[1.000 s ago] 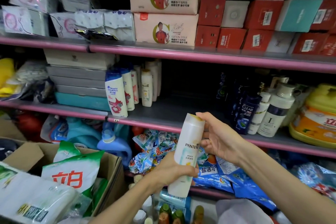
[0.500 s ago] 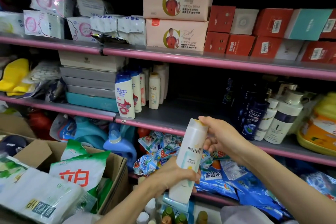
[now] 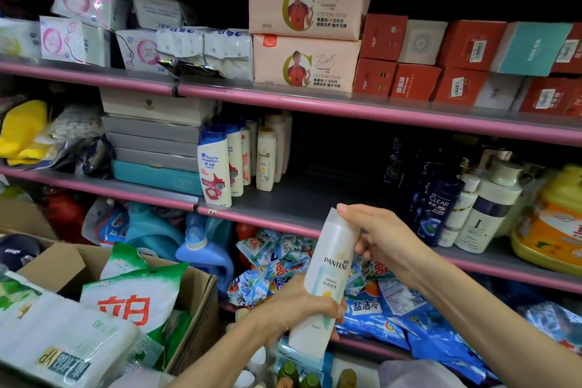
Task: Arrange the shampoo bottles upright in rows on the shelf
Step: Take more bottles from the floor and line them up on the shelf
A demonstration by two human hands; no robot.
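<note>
Head view: we are holding a white Pantene bottle (image 3: 327, 283) in front of the middle shelf (image 3: 302, 198), tilted slightly, its pale green and yellow label facing us. Our left hand (image 3: 296, 309) is gripping its lower body, while our right hand (image 3: 374, 236) is pinching its capped top. On the shelf, shampoo bottles are standing upright in rows: Head & Shoulders bottles (image 3: 215, 170) beside more Pantene bottles (image 3: 266, 161). At lower left, a cardboard box (image 3: 201, 299) is holding green-and-white detergent bags (image 3: 135, 296) and clear plastic packs (image 3: 59, 343).
</note>
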